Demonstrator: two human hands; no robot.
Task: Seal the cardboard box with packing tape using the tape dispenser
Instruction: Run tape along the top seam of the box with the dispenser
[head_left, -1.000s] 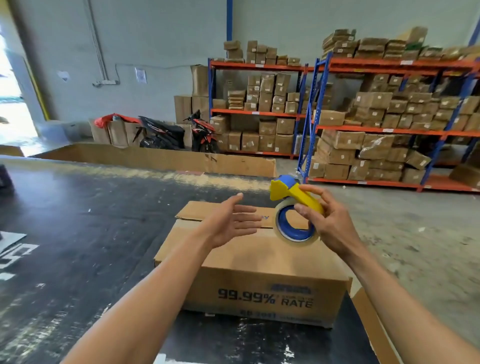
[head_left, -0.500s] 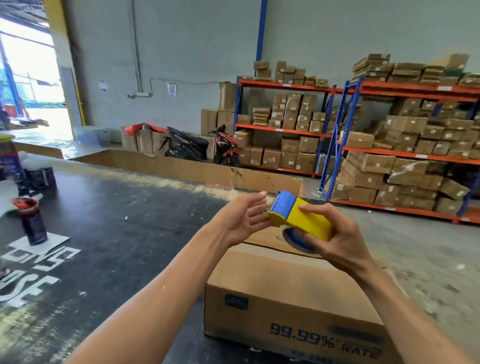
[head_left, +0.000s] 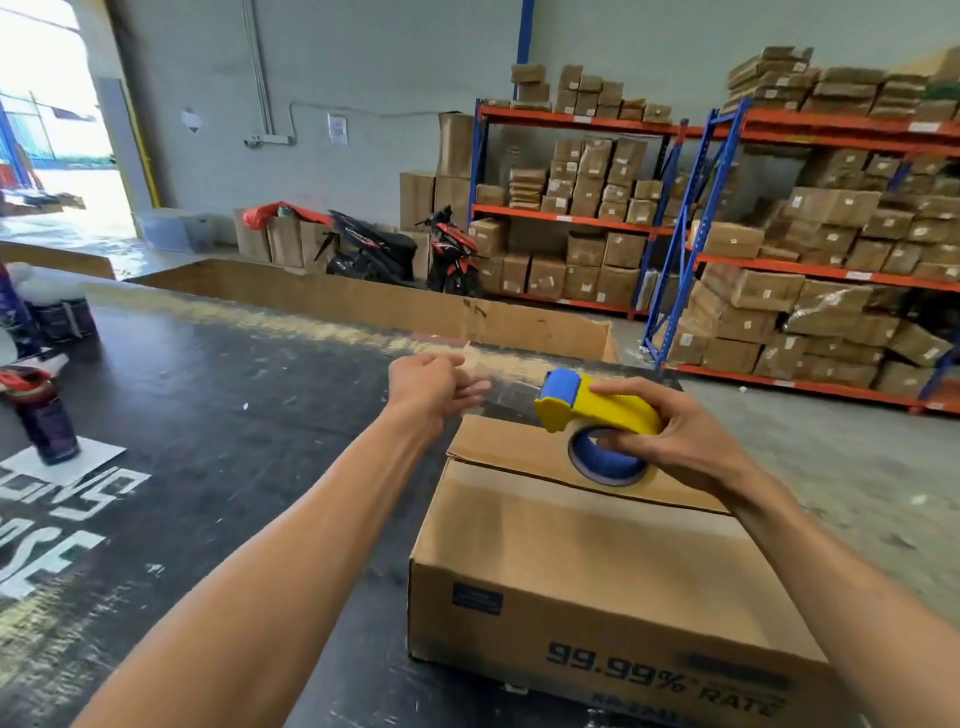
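Right hand (head_left: 670, 436) wraps the yellow tape dispenser (head_left: 597, 405), held above the far top of the cardboard box (head_left: 597, 561) on the dark table (head_left: 218, 426). Left hand (head_left: 434, 384) pinches the clear tape strip (head_left: 506, 387) stretched from the dispenser's blue roller. Box flaps closed.

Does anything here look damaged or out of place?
The long low cardboard wall behind the black table has a small tear near its right end. A dark spray can stands on white paper. Nothing else stands out.
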